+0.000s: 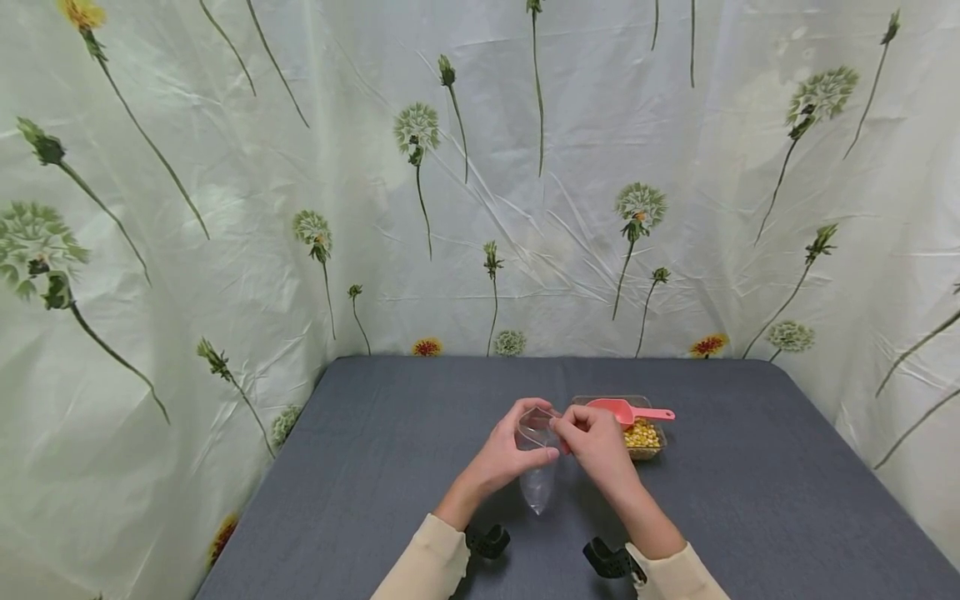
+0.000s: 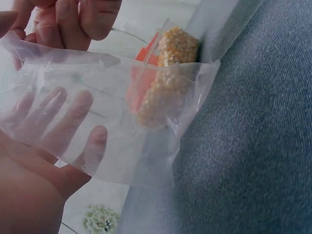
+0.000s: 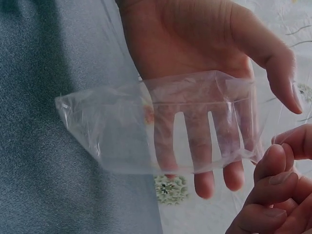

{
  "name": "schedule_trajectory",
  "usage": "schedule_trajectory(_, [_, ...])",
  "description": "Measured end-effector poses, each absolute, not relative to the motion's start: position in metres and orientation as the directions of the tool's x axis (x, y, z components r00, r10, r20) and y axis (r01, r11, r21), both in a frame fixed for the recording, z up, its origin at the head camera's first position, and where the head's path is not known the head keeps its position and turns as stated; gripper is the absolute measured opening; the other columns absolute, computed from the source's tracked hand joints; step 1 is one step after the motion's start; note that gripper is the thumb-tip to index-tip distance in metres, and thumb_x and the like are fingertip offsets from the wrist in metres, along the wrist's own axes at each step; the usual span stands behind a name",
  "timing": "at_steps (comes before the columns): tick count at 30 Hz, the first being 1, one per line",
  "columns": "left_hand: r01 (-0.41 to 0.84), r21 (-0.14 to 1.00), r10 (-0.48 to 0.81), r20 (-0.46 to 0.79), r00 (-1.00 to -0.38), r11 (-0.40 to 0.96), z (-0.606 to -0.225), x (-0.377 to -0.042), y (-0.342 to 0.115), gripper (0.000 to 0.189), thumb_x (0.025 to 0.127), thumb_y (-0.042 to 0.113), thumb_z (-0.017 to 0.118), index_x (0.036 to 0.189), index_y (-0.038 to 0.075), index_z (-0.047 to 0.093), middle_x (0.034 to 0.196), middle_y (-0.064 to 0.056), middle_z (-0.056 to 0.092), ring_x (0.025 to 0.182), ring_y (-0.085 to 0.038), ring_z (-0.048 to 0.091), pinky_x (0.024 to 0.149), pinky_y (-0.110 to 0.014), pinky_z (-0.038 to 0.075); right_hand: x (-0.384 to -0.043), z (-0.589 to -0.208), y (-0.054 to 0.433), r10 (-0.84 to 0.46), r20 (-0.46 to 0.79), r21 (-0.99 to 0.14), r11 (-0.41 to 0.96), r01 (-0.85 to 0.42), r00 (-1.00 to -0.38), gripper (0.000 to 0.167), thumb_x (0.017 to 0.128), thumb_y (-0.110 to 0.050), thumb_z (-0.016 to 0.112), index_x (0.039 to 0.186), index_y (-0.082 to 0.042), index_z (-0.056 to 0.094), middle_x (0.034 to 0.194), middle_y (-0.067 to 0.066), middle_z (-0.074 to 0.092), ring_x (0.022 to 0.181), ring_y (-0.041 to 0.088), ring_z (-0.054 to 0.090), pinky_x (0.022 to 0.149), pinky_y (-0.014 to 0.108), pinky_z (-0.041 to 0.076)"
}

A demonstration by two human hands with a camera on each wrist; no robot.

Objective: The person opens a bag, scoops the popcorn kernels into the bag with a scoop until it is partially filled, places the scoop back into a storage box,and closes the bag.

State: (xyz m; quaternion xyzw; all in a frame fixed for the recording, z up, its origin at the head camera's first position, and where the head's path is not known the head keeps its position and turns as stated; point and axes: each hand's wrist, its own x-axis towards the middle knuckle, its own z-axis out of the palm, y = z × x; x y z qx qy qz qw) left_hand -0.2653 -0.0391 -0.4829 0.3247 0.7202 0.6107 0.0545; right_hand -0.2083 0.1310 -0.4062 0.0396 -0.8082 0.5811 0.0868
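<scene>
Around the bag (image 1: 537,485), holding left hand (image 1: 498,457) spread, pinching its top with right hand (image 1: 602,448); right of it, corn (image 1: 641,434), tub (image 1: 645,456), scoop (image 1: 624,410).

Clear plastic bag (image 1: 537,485) hung upright above desk (image 1: 405,425), mouth open on top, corner down, rim pinched by right hand (image 1: 597,439), left hand (image 1: 501,454) alongside

The bag (image 1: 537,490) is over the table (image 1: 360,475) between left hand (image 1: 499,458) and right hand (image 1: 598,447); behind, rightward, a tub (image 1: 647,455) holds corn (image 1: 641,435), scoop (image 1: 624,412) on top.
</scene>
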Motion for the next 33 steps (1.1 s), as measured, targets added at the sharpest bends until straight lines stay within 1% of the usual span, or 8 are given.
schedule_trajectory(5, [0.408,0.912,0.533,0.323,-0.782,0.046,-0.482,-0.267,-0.041,0.058,0.091,0.035,0.074,0.140,0.018,0.047,0.127,0.002,0.060,0.113,-0.020,0.060,0.090,-0.042,0.050,-0.223,-0.432,0.138,0.036,0.175,-0.930,0.333,-0.153,-0.984,0.029,0.095,-0.014,0.071,0.070,-0.001,0.064,0.061,0.010,0.056,0.060,0.021,0.049,0.055,0.030,0.042])
schedule_trajectory(7, [0.408,0.912,0.537,0.322,-0.780,0.046,-0.481,-0.268,-0.043,0.057,0.091,0.034,0.073,0.140,0.019,0.047,0.127,0.002,0.060,0.114,-0.022,0.060,0.091,-0.042,0.050,-0.227,-0.439,0.140,0.033,0.181,-0.926,0.344,-0.159,-0.983,0.029,0.095,-0.017,0.072,0.070,-0.004,0.065,0.062,0.009,0.057,0.060,0.022,0.050,0.055,0.030,0.042])
schedule_trajectory(10, [0.411,0.911,0.538,0.327,-0.777,0.038,-0.482,-0.270,-0.046,0.055,0.092,0.030,0.073,0.140,0.021,0.048,0.126,0.000,0.062,0.113,-0.025,0.061,0.091,-0.040,0.051,-0.229,-0.443,0.142,0.019,0.193,-0.920,0.350,-0.174,-0.981,0.030,0.095,-0.020,0.072,0.071,-0.005,0.065,0.062,0.008,0.057,0.059,0.022,0.050,0.054,0.031,0.043])
schedule_trajectory(15, [0.393,0.919,0.544,0.317,-0.777,0.025,-0.483,-0.271,-0.050,0.055,0.092,0.028,0.074,0.139,0.021,0.048,0.126,-0.001,0.062,0.111,-0.020,0.062,0.091,-0.037,0.052,-0.229,-0.445,0.142,0.002,0.198,-0.918,0.352,-0.184,-0.980,0.031,0.095,-0.021,0.072,0.073,0.000,0.064,0.061,0.007,0.057,0.058,0.023,0.051,0.054,0.031,0.043])
schedule_trajectory(18, [0.376,0.926,0.551,0.298,-0.779,0.030,-0.483,-0.272,-0.052,0.055,0.092,0.027,0.074,0.140,0.021,0.048,0.126,-0.001,0.061,0.111,-0.016,0.061,0.094,-0.037,0.051,-0.229,-0.445,0.142,-0.003,0.195,-0.916,0.357,-0.183,-0.981,0.031,0.095,-0.021,0.072,0.074,0.000,0.065,0.061,0.007,0.057,0.057,0.024,0.051,0.054,0.032,0.043])
schedule_trajectory(23, [0.365,0.929,0.548,0.277,-0.789,0.057,-0.482,-0.275,-0.055,0.053,0.092,0.020,0.073,0.139,0.019,0.049,0.126,-0.001,0.062,0.113,-0.018,0.061,0.096,-0.043,0.049,-0.230,-0.444,0.142,-0.020,0.185,-0.918,0.353,-0.180,-0.982,0.030,0.096,-0.024,0.072,0.070,-0.010,0.065,0.061,0.008,0.057,0.056,0.023,0.049,0.051,0.031,0.041])
schedule_trajectory(27, [0.372,0.924,0.554,0.268,-0.789,0.083,-0.475,-0.273,-0.056,0.054,0.092,0.014,0.071,0.140,0.012,0.047,0.127,-0.007,0.061,0.114,-0.021,0.061,0.096,-0.045,0.049,-0.229,-0.442,0.143,-0.044,0.174,-0.922,0.344,-0.179,-0.984,0.031,0.097,-0.026,0.071,0.070,-0.013,0.064,0.063,0.010,0.057,0.054,0.022,0.046,0.048,0.031,0.038])
schedule_trajectory(33, [0.392,0.916,0.573,0.278,-0.771,0.083,-0.448,-0.259,-0.058,0.053,0.092,0.012,0.071,0.139,0.006,0.046,0.127,-0.020,0.060,0.109,-0.017,0.061,0.096,-0.048,0.048,-0.229,-0.441,0.147,-0.052,0.183,-0.920,0.344,-0.190,-0.982,0.029,0.099,-0.023,0.068,0.072,-0.013,0.064,0.066,0.013,0.058,0.056,0.022,0.051,0.053,0.032,0.044])
